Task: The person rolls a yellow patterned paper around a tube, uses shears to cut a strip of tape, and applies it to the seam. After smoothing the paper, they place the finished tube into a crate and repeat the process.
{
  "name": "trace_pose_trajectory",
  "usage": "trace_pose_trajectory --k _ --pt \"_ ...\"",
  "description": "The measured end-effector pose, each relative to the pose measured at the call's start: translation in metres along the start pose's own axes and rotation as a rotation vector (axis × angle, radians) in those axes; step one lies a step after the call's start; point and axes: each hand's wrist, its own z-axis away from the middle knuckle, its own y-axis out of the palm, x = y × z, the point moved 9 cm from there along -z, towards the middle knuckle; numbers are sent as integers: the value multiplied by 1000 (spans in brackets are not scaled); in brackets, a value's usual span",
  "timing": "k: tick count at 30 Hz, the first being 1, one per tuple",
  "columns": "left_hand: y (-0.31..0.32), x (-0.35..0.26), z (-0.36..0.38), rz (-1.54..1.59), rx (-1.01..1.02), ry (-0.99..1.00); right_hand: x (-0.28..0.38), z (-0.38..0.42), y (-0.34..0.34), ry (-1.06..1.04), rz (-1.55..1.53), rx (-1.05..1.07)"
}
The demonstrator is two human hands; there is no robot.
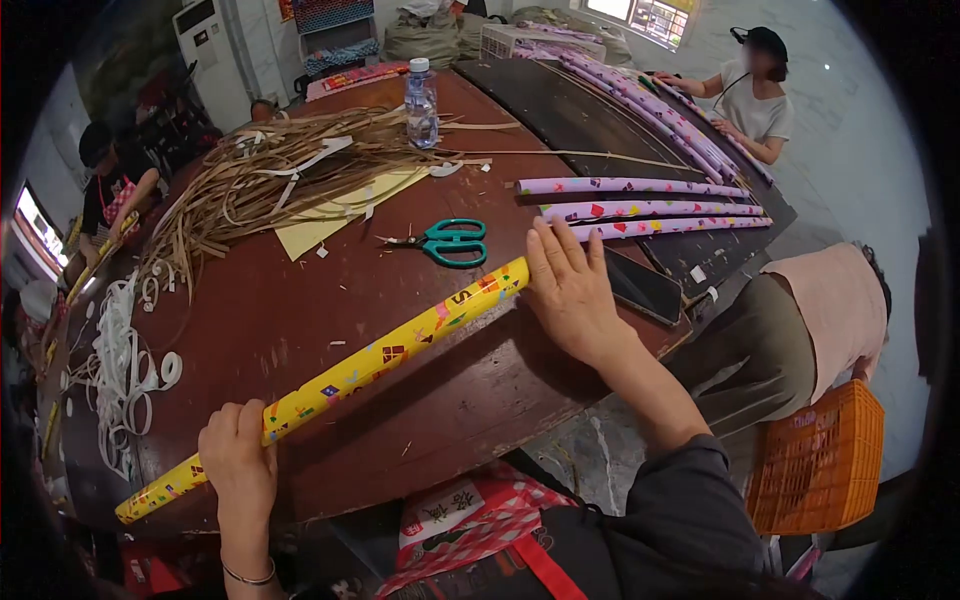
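now we are holding the long yellow roll (390,349) slanting over the brown table (290,310), our left hand (238,452) curling round it, our right hand (577,296) resting spread at its far end, so we are maybe steadying it, and the next move is likely asking for a firm left grip.

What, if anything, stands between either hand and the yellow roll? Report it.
Nothing visible: the left hand grips the yellow roll near its lower end, the right hand rests at its upper end. The scissors lie apart.
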Motion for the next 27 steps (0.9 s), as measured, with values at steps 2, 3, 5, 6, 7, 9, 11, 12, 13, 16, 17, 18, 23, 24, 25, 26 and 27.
trace_pose_trajectory --k 2,3,5,6,7,9,11,12,13,16,17,18,23,24,25,26,27 --pt "0 3 1 -4 10 -6 -7 1 -10 30 34 66" --pt "0 3 1 -5 18 -6 -3 -1 -22 -5 -36 103" --pt "1 2 -1 6 38 13 12 -3 -31 -118 -152 159" --pt "2 -1 -3 21 52 40 22 -6 -34 -181 -194 164" --pt "0 -2 -5 18 55 35 33 -11 -38 -244 -234 167" --pt "0 -8 -8 52 110 73 45 -22 -40 -304 -244 172" --pt "-1 -4 -9 104 146 38 57 -25 -29 -388 -306 254" --pt "-1 -1 -9 160 178 7 59 -23 -25 -425 -253 285" --pt "-3 1 -10 158 177 2 61 -24 -26 -429 -255 283" --pt "1 9 -11 210 236 -18 70 -23 -32 -492 -308 252" --pt "2 8 -12 228 249 -1 70 -22 -36 -515 -305 168" --pt "4 8 -12 247 261 15 71 -21 -42 -537 -302 85" --pt "13 13 -15 343 354 -9 73 -13 -45 -592 -292 46" --pt "18 15 -13 377 405 -20 75 -11 -44 -616 -280 56" --pt "19 16 -14 376 404 -23 76 -10 -43 -618 -281 56" --pt "24 17 -12 405 449 -40 79 -8 -47 -635 -300 0" --pt "30 18 -10 433 495 -57 81 -6 -51 -650 -320 -56"
